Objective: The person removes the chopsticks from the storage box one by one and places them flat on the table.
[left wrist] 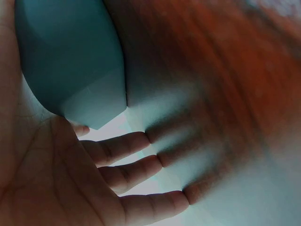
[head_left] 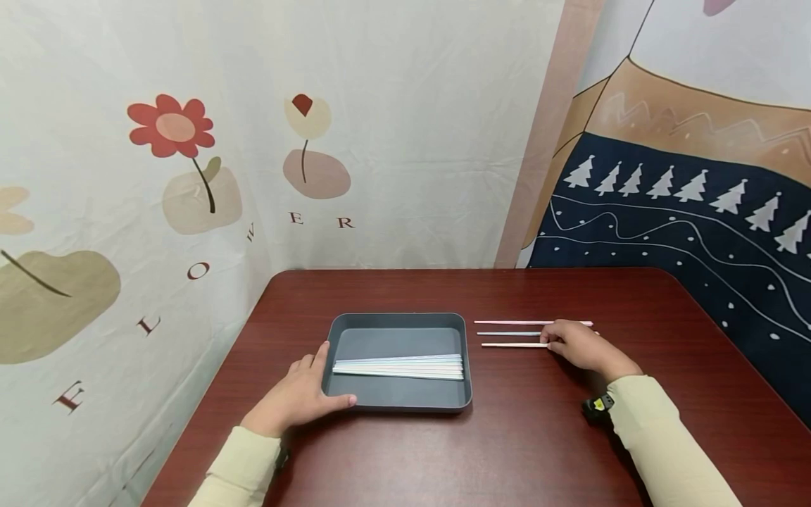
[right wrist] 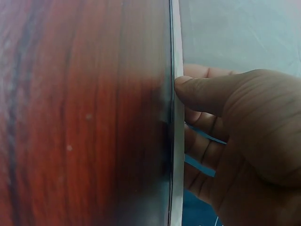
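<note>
Chopsticks (head_left: 405,367), pale and bunched sideways, lie in a grey rectangular tray (head_left: 405,396) on a reddish-brown table (head_left: 412,465). The left hand (head_left: 298,396), fingers extended, rests at the tray's near-left corner. Right of the tray lie a pink chopstick (head_left: 507,322), a blue chopstick (head_left: 507,334) and, nearest, a cream chopstick (head_left: 513,345), which the right hand (head_left: 581,346) pinches right of its middle. A firm, level pinch should avoid nudging the blue one just beside it.

Smooth matt tray (head_left: 393,341), glossy wood-grained table (head_left: 412,458), matt creased cloth backdrop (head_left: 418,105).
</note>
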A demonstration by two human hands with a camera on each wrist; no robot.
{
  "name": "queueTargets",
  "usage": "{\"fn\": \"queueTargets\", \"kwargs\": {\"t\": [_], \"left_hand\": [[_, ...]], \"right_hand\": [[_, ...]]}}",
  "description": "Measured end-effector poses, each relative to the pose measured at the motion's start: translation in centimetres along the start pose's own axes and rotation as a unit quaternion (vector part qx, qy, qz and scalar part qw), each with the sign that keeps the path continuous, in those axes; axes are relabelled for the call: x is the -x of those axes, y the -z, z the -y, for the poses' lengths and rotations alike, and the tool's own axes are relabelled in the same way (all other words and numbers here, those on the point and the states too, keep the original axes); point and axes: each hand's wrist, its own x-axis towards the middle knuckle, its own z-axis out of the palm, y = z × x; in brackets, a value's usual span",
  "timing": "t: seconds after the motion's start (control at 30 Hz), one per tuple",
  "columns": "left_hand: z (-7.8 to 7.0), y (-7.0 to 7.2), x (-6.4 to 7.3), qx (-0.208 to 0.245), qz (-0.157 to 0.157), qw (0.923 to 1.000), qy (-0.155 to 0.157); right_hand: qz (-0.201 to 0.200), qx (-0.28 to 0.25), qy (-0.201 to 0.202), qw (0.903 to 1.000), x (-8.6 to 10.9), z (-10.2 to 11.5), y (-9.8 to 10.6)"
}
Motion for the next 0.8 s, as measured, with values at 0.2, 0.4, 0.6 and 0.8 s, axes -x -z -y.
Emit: {"fn": "queueTargets", "kwargs": {"t": [0.2,0.4,0.6,0.8], "left_hand": [[-0.04,0.01,0.01,0.003,-0.002,1.0,-0.003],[-0.07,0.01,-0.01,0.003,0.004,1.0,0.005],[-0.04,-0.02,-0.01,0.001,0.003,1.0,0.006],[-0.05,-0.03,-0.01,0.002,0.004,0.9999,0.009]], "right_hand": [[-0.003,0.005,0.001,1.0,-0.11,-0.13,-0.19],[0.0,0.004,0.004,1.0,-0.11,0.07,-0.22],[0.001,0.002,0.001,1.0,-0.02,0.2,-0.21],[-0.002,0.007,0.005,1.0,0.03,0.11,-0.21]]}}
